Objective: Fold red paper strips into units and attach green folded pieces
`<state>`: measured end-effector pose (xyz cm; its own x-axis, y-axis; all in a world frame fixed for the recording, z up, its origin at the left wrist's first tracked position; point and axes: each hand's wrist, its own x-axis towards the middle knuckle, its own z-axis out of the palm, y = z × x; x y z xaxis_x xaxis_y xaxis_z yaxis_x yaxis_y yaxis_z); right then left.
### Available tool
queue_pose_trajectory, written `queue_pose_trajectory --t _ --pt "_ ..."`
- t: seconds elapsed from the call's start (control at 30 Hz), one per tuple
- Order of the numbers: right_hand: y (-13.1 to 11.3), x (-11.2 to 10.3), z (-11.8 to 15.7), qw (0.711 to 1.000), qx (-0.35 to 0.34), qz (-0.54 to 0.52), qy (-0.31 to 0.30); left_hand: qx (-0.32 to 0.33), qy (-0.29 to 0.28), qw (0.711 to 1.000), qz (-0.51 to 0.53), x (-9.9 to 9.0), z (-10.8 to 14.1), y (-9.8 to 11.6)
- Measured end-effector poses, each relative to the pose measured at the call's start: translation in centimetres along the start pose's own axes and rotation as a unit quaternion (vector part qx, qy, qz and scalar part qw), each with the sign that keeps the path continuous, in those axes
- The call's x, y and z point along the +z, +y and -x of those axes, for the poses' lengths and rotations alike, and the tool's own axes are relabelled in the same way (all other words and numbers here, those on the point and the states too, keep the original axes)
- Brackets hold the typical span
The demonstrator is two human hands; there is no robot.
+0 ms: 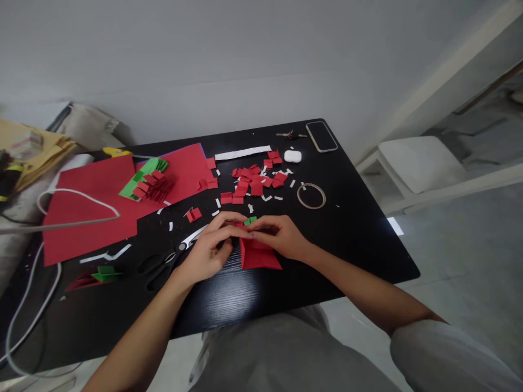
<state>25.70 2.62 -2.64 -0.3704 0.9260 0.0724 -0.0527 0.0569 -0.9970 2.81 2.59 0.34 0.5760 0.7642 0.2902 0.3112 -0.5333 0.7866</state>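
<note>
Near the front edge of the black counter [351,228], as the head view shows, a folded red paper piece [259,258] sits between the person's two hands, which are brought together on its far end: the left hand [208,250] and the right hand [284,237] both pinch it, fingertips close to each other beside a small green paper tab [250,220]. Left of that red piece lie black-handled scissors [182,246], partly hidden by the left hand. Farther left of it are a red-and-green folded piece [104,274] and large red sheets [90,212], with pleated red and green paper [152,188] on top of them. Beyond it, small red folded squares [256,188] are strewn among white scraps [251,208], and past these is a long white strip [243,153]. Beyond it to the right are a thin ring [312,208], a white case [293,157], keys [291,134] and a phone [321,136].
</note>
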Motion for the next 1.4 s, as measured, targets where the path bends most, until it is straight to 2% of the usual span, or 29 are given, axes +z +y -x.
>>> queue_pose_trajectory --t 0.1,0.23,0.47,0.6,1.0,1.4 --pt "-0.2 -0.1 -0.1 0.999 0.026 -0.024 -0.006 -0.007 -0.034 0.999 -0.014 -0.4 0.1 0.2" --pt "-0.7 -0.1 -0.2 0.998 0.051 -0.048 0.005 -0.005 -0.051 0.998 -0.033 -0.6 0.1 0.3" --pt "-0.9 -0.5 -0.2 0.997 0.050 -0.057 -0.033 0.029 0.000 0.996 -0.080 0.0 0.2 0.0" --pt "-1.1 -0.7 -0.1 0.998 0.049 -0.029 -0.031 0.050 0.027 0.994 -0.089 0.2 0.3 -0.2" --pt "-1.8 -0.7 0.1 0.999 0.034 0.015 -0.001 0.138 0.036 0.980 -0.137 -0.1 0.3 0.1" --pt "-1.6 -0.6 0.0 0.998 0.054 -0.008 0.001 0.114 0.030 0.985 -0.129 0.0 0.3 0.2"
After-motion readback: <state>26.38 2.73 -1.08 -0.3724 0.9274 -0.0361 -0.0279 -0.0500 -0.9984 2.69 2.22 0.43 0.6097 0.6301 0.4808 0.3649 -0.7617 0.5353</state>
